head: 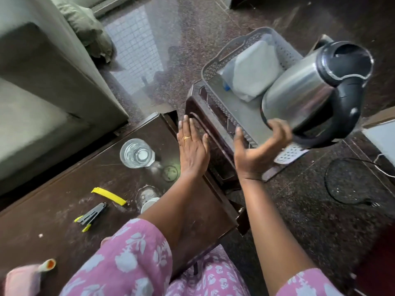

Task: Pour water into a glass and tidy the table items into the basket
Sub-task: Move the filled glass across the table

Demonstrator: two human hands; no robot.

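Dark brown wooden desk [64,210] fills near left, scuffed and dusty. Smaller dark brown side stand [215,146] just right of it carries a grey perforated plastic basket [237,116]. White wrapped packet [254,71] lies in the basket's far part. Stainless steel electric kettle with black handle and rim [303,88], lid open, is tilted on its side above the basket's right half. Right hand [259,150] grasping the kettle at the low end of its black handle, palm up, fingers curled round. Left hand [193,146] released, flat, fingers spread, over the gap between desk and stand; gold ring on one finger. Clear drinking glass with water [136,153] stands on desk, left of left hand. Yellow strip [109,195] and grey-yellow folding tool [90,216] lie on desk, nearer. Black round kettle base [350,180] on floor, right.
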